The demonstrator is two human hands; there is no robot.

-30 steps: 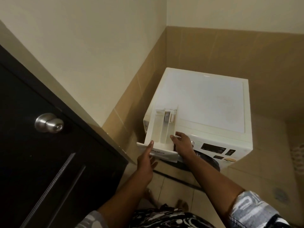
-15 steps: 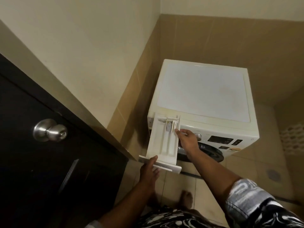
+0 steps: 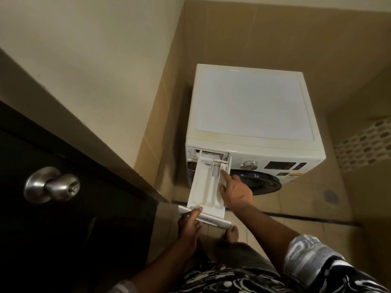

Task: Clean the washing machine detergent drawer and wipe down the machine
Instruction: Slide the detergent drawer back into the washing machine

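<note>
A white front-loading washing machine (image 3: 249,106) stands in the tiled corner. Its white detergent drawer (image 3: 203,187) is pulled far out of the slot at the machine's top left and tilts down toward me. My left hand (image 3: 189,225) grips the drawer's front panel from below, thumb on its top edge. My right hand (image 3: 234,191) lies along the drawer's right side with the index finger pressing into the rear right compartment beside a small grey insert (image 3: 215,171).
A dark door (image 3: 63,208) with a round metal knob (image 3: 51,185) fills the left. Tan tiled walls close in behind and beside the machine. The control knob (image 3: 250,164) and dark round porthole (image 3: 258,182) face me. My bare foot (image 3: 231,233) is on the tiled floor.
The drawer has slid much farther out of the machine. My left hand moved back with its front panel, and my right index finger moved into the rear compartment.
</note>
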